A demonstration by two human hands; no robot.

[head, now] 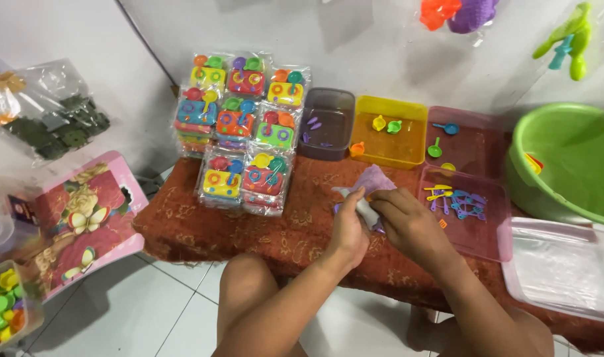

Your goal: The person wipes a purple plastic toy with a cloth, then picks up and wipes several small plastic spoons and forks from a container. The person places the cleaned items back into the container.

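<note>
Gripping a small purple plastic toy piece inside a clear bag (373, 180), both hands meet just right of the frame's centre. The left hand (347, 231) has its fingers curled shut around the lower end, where a pale grey, tube-like part shows between thumb and fingers. The right hand (408, 221) is bent in from the right, fingertips pinched together on the same bundle. The bundle's long axis runs from lower middle toward upper right, its purple end pointing up toward the yellow tray; finer detail is hidden by the fingers.

The hands work over a low table covered in a rust-red patterned cloth (249, 228). In the upper left of the table, a stack of bagged, many-coloured toy stove sets (239, 129) lies in rows. Along the far edge stand a dark purple plastic tray (328, 125), a yellow plastic tray (391, 132) and a pink plastic tray (471, 142). Another pink tray (484, 231) with tiny utensils lies just right of the hands. A green plastic basin (570, 158) fills the upper right. White floor tiles (143, 311) show below.
</note>
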